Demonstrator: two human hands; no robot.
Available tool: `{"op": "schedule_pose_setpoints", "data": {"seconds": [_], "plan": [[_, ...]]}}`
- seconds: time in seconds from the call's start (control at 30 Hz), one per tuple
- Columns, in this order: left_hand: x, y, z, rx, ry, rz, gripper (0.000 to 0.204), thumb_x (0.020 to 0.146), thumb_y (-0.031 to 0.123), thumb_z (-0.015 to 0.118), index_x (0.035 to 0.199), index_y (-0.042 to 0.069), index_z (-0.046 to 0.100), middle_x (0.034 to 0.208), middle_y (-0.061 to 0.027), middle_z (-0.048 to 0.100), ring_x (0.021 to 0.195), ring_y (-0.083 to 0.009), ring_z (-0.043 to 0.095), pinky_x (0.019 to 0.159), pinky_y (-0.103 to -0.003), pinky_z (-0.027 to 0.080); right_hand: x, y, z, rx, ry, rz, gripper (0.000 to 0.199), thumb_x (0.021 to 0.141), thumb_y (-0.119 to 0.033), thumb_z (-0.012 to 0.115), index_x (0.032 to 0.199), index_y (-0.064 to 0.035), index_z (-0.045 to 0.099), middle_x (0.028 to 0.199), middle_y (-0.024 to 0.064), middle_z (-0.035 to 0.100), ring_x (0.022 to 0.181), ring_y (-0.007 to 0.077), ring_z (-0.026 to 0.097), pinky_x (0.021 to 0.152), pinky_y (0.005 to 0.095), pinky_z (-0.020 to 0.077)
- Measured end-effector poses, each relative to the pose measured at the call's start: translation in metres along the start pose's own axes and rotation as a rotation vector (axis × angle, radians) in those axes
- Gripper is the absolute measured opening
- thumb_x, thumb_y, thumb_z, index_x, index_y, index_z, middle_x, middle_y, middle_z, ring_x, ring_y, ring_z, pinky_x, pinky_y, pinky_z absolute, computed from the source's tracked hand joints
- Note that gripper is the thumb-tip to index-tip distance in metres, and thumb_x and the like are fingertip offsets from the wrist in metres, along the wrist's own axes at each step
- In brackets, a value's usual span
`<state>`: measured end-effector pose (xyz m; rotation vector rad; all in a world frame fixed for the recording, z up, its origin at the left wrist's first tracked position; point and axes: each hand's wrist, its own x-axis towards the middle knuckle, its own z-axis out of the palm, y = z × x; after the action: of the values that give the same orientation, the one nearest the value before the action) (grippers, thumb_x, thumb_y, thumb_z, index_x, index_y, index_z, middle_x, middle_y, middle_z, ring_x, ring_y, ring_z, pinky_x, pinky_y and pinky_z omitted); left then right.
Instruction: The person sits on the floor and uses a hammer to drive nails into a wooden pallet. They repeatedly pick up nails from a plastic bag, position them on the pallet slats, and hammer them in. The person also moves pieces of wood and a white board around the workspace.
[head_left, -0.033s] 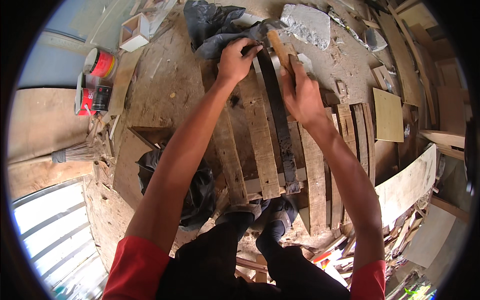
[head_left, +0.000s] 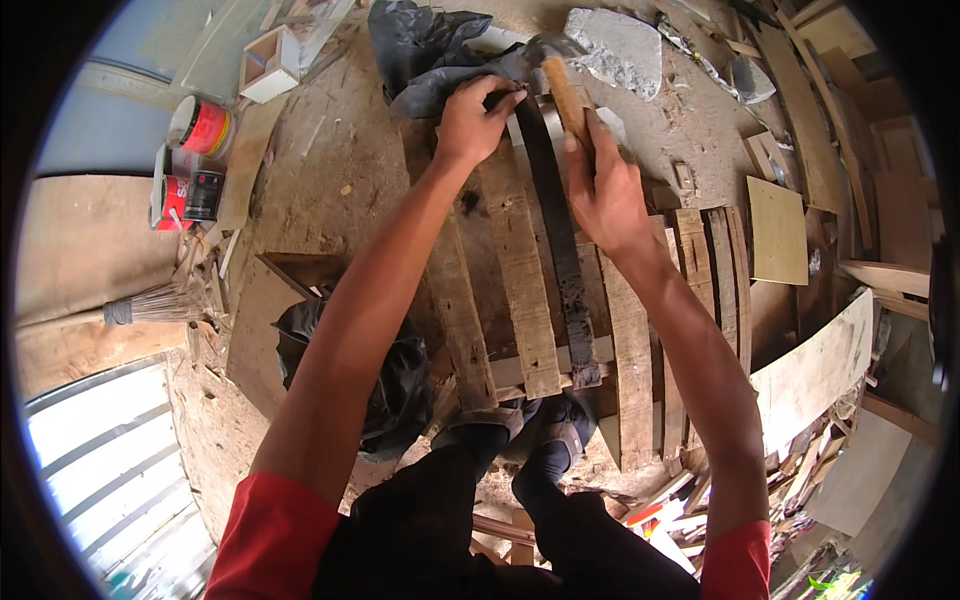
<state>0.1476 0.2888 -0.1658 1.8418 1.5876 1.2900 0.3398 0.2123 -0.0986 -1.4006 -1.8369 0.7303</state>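
Note:
My right hand (head_left: 608, 200) is closed round the wooden handle of a hammer (head_left: 567, 95). The hammer's metal head is blurred and sits just beyond the far end of a dark, blackened wood slat (head_left: 550, 210). At that same end, my left hand (head_left: 472, 122) has its thumb and fingertips pinched together; whatever is between them is too small to make out. The dark slat lies beside paler slats (head_left: 515, 270), spaced apart in a pallet-like row that runs away from my feet. My left forearm crosses above the leftmost slat.
Black plastic sheeting (head_left: 425, 50) and a grey stone slab (head_left: 615, 50) lie beyond my hands. Paint cans (head_left: 203, 127) stand at the left, above a broom (head_left: 155, 308). Another black plastic bag (head_left: 395, 400) lies under my left forearm. Boards (head_left: 778, 230) and wood scraps fill the right.
The hammer has shifted slightly right and its head has lifted a little away from the slat's end. My left hand has stayed in place.

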Motion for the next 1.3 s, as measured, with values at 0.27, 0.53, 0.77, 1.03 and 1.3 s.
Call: {"op": "schedule_pose_setpoints", "data": {"seconds": [0.27, 0.53, 0.77, 1.03, 1.3], "plan": [[0.007, -0.007, -0.001, -0.181, -0.01, -0.041, 0.028, 0.092, 0.004, 0.043, 0.11, 0.0, 0.063, 0.099, -0.0118, 0.07, 0.096, -0.0231, 0.065, 0.09, -0.034, 0.048, 0.0, 0.006, 0.001, 0.049, 0.055, 0.023, 0.04, 0.101, -0.023, 0.054, 0.131, 0.0027, 0.049, 0.092, 0.0356, 0.064, 0.091, 0.0534, 0.062, 0.074, 0.0555, 0.0509], [0.008, -0.015, 0.003, -0.121, 0.045, 0.009, 0.033, 0.093, 0.006, 0.041, 0.115, -0.001, 0.064, 0.105, -0.0144, 0.071, 0.101, -0.0267, 0.066, 0.094, -0.034, 0.047, 0.003, 0.014, 0.0, 0.011, -0.012, 0.017, 0.039, 0.101, -0.023, 0.053, 0.132, 0.0005, 0.05, 0.093, 0.0358, 0.064, 0.092, 0.0541, 0.061, 0.074, 0.0572, 0.0494], [0.006, -0.01, -0.001, -0.059, -0.05, -0.119, 0.035, 0.092, 0.007, 0.044, 0.117, 0.001, 0.067, 0.115, -0.017, 0.07, 0.11, -0.0293, 0.065, 0.097, -0.034, 0.047, 0.001, 0.007, -0.005, 0.017, -0.03, 0.036, 0.04, 0.1, -0.021, 0.054, 0.133, 0.0002, 0.049, 0.092, 0.0357, 0.064, 0.09, 0.0533, 0.061, 0.073, 0.0574, 0.0502], [0.008, 0.001, -0.001, 0.004, -0.062, -0.076, 0.043, 0.088, 0.032, 0.074, 0.117, 0.0, 0.067, 0.109, -0.0154, 0.072, 0.104, -0.0219, 0.068, 0.091, -0.033, 0.051, 0.005, 0.015, -0.005, -0.012, -0.02, 0.066, 0.039, 0.101, -0.022, 0.052, 0.133, 0.0005, 0.049, 0.095, 0.0339, 0.065, 0.095, 0.0517, 0.062, 0.077, 0.0549, 0.051], [0.01, 0.007, 0.002, -0.107, -0.033, -0.114, 0.045, 0.086, 0.038, 0.077, 0.111, 0.001, 0.069, 0.1, -0.0167, 0.073, 0.093, -0.0251, 0.071, 0.081, -0.036, 0.054, 0.002, 0.02, -0.004, -0.007, -0.006, 0.061, 0.039, 0.102, -0.024, 0.051, 0.131, 0.001, 0.05, 0.1, 0.0335, 0.065, 0.1, 0.0513, 0.061, 0.082, 0.0533, 0.0506]]}}
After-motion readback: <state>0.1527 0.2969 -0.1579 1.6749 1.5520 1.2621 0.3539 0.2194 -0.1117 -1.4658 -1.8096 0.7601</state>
